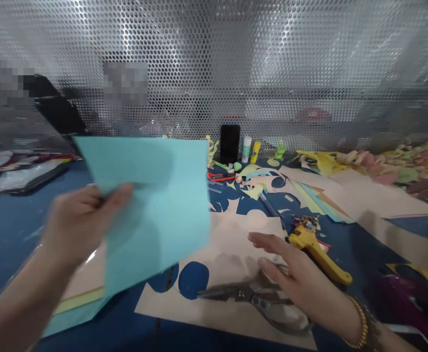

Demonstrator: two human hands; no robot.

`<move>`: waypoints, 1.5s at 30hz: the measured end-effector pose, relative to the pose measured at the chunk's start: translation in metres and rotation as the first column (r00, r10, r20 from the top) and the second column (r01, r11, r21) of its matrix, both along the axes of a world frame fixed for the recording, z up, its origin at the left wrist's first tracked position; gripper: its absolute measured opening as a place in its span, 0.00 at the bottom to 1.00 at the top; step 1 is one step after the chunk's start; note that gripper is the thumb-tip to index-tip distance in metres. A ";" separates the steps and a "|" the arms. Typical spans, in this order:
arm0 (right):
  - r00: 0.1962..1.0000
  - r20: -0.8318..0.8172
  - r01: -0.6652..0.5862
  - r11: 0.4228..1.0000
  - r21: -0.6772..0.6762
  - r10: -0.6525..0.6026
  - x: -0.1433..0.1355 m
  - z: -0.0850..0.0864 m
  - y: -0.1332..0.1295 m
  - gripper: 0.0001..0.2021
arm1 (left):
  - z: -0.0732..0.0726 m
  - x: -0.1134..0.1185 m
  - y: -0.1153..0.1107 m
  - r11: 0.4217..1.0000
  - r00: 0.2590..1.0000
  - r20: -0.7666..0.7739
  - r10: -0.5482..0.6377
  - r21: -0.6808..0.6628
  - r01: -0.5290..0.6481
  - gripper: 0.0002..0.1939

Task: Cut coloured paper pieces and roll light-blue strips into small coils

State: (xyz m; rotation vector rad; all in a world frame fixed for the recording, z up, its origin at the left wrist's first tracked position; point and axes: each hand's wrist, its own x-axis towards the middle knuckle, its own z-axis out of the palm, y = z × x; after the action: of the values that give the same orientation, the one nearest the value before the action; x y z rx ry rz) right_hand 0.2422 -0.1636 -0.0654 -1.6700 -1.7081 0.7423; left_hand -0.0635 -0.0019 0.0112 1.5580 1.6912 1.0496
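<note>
Over the left half of the blue table (1, 230), up goes the turquoise sheet (173, 195), pinched at its left side by the left hand (72, 222), thumb flat on the near face, other fingers curled at the edge. That forearm slants in from the lower left corner, a touch blurred. Across on the right, the right hand (298, 274) reaches in from the lower right, palm tipped downward, fingers loosely extended leftward, thumb parted from them, grip open and nothing held! Just under it lie the scissors (241, 293), blades pointing left, on a pale pink sheet (228, 244) with round cut-outs; whether the fingers touch the handles, can't tell. Beyond stand a black phone (230, 142) and a white-capped glue stick (246, 149).
</note>
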 end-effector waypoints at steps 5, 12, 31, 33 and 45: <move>0.875 -0.484 -0.037 0.990 -0.135 -0.033 0.003 0.008 0.008 0.22 | -0.062 0.098 -0.021 0.929 0.828 0.496 -0.263 -0.100 0.355 0.17; 0.658 -0.693 0.027 0.929 -0.369 -0.294 0.013 0.009 0.014 0.25 | -0.094 0.110 -0.026 0.869 0.630 0.736 -0.247 -0.120 0.480 0.19; 0.903 -0.252 0.348 0.936 -0.042 -0.347 0.034 -0.004 0.020 0.19 | -0.097 0.107 -0.013 0.924 0.637 0.760 -0.125 -0.144 0.354 0.11; 0.941 -0.056 0.339 0.935 0.109 -0.334 0.033 -0.002 0.013 0.12 | -0.098 0.106 -0.012 0.938 0.644 0.758 -0.101 -0.143 0.315 0.12; 0.847 0.275 -0.371 0.876 -0.308 0.455 0.014 0.006 -0.020 0.07 | -0.090 0.108 -0.020 0.951 0.590 0.806 -0.031 -0.158 0.265 0.10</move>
State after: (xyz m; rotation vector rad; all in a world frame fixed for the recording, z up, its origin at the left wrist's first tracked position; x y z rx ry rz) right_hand 0.2561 -0.1837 -0.0590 -1.6774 -2.3592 0.9354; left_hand 0.0443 -0.0221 -0.0791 0.8050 0.9750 1.1332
